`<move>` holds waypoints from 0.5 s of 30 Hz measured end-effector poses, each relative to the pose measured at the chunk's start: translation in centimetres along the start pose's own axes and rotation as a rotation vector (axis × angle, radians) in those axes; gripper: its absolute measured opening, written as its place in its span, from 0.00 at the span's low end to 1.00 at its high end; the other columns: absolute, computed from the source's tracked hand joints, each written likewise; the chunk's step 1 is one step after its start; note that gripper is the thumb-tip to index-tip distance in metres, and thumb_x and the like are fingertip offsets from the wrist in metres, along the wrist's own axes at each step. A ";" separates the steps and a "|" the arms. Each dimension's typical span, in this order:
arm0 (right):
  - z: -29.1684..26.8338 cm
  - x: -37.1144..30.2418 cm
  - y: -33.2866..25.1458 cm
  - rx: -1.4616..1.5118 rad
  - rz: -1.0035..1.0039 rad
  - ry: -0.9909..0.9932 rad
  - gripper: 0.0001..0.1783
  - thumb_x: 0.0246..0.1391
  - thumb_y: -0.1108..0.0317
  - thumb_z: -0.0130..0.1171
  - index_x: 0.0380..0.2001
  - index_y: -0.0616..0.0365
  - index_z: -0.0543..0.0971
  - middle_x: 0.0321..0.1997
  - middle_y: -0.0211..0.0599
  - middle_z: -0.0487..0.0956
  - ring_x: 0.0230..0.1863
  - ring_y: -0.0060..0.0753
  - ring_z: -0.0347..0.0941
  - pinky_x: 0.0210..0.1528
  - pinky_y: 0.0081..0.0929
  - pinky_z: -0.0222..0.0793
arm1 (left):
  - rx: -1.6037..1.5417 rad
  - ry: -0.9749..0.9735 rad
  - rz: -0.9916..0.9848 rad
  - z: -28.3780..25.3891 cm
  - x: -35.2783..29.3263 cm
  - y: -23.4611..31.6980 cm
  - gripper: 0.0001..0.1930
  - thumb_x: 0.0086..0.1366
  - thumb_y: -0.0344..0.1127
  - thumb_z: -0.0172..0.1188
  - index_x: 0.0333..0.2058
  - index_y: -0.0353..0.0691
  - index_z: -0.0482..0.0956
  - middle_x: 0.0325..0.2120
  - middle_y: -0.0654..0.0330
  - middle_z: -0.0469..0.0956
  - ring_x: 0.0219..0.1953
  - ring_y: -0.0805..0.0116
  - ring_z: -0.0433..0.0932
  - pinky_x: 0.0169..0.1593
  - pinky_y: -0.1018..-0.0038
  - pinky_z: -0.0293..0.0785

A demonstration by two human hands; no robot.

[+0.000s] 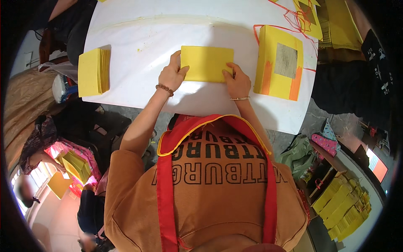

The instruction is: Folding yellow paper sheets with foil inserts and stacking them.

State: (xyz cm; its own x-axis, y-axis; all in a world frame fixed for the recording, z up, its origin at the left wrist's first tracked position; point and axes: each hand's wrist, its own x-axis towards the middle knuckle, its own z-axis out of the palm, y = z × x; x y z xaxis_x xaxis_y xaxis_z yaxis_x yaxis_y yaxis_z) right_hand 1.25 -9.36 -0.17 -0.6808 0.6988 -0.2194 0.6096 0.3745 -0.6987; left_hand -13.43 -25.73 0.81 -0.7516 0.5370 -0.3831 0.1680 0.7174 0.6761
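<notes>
A plain rectangle of yellow paper (207, 63) is held level in front of me over the white table (138, 80). I cannot tell whether it is one sheet or a stack. My left hand (172, 74) is closed on its left edge, thumb on top and fingers at the side. On the right edge, near the lower corner, my right hand (237, 82) grips it with thumb and bent fingers. Part of the fingers is hidden beneath the paper. Bracelets circle both wrists.
A stack of yellow paper (93, 72) stands at the table's left. To the right lies a thicker yellow bundle (272, 59) with a grey patch and orange stripes. Red string (296, 21) tangles behind it. More yellow bundles (342, 206) are piled at lower right. Another person's hand (42, 159) shows at left.
</notes>
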 end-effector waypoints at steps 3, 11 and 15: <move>0.1 0.0 0.1 -0.008 -0.009 0.005 0.17 0.45 0.58 0.55 0.40 0.49 0.75 0.27 0.40 0.77 0.31 0.43 0.73 0.34 0.37 0.66 | 0.037 0.036 0.002 0.0 0.0 0.3 0.29 0.55 0.42 0.55 0.55 0.50 0.56 0.22 0.49 0.77 0.26 0.50 0.76 0.29 0.62 0.70; 0.0 0.0 0.0 -0.024 -0.013 0.014 0.17 0.45 0.59 0.55 0.40 0.49 0.74 0.30 0.41 0.78 0.33 0.44 0.74 0.35 0.37 0.67 | 0.034 0.066 0.036 -0.6 -0.4 0.8 0.28 0.55 0.42 0.56 0.53 0.48 0.59 0.23 0.53 0.76 0.27 0.51 0.75 0.30 0.61 0.69; 0.1 0.0 0.0 -0.024 0.008 0.015 0.17 0.45 0.59 0.55 0.40 0.49 0.75 0.29 0.41 0.78 0.33 0.44 0.74 0.35 0.38 0.67 | 0.387 0.309 0.539 0.1 -0.2 2.5 0.17 0.53 0.36 0.56 0.43 0.43 0.73 0.41 0.58 0.72 0.47 0.58 0.67 0.44 0.65 0.64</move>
State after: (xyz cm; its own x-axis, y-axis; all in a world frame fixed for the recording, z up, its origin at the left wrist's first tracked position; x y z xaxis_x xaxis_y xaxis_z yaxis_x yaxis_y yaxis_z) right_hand 1.18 -9.47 -0.24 -0.6700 0.7107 -0.2144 0.6247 0.3837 -0.6801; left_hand -12.78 -23.96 2.50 -0.6375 0.7505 0.1739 0.7353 0.5253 0.4282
